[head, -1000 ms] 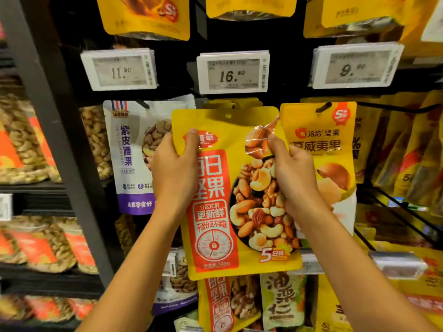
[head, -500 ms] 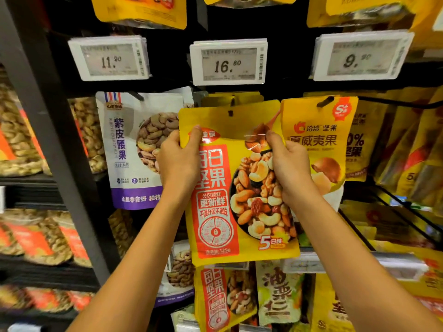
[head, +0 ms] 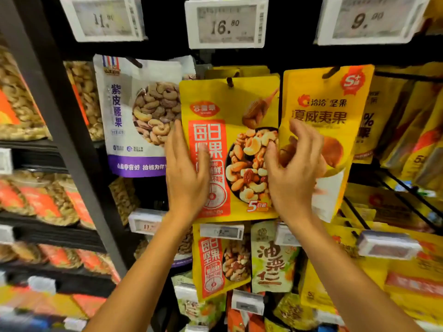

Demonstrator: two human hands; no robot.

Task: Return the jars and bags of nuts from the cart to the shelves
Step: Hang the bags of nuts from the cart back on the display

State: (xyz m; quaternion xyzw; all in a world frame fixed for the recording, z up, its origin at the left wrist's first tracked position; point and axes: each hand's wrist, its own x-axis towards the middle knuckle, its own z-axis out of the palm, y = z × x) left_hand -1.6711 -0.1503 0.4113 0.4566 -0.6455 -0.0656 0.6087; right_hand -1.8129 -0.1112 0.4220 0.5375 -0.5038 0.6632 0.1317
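Observation:
A yellow bag of mixed nuts (head: pixel 239 111) with a red label hangs from a black peg hook (head: pixel 230 81) under the 16.80 price tag (head: pixel 225 23). More of the same bags hang behind it. My left hand (head: pixel 187 173) lies with straight fingers along the bag's left edge, thumb on its front. In front of the bag's right edge my right hand (head: pixel 293 168) hovers with fingers spread and loosely bent, holding nothing.
A white and purple cashew bag (head: pixel 139 116) hangs to the left, a yellow macadamia bag (head: pixel 335 111) to the right. A black upright post (head: pixel 60 130) separates shelves of bagged nuts at the left. More hanging bags and price tags fill the rows below.
Both hands gripped the bag's top corners and lifted it onto the peg. Now the bag hangs by itself and both hands have slid down its sides and let go.

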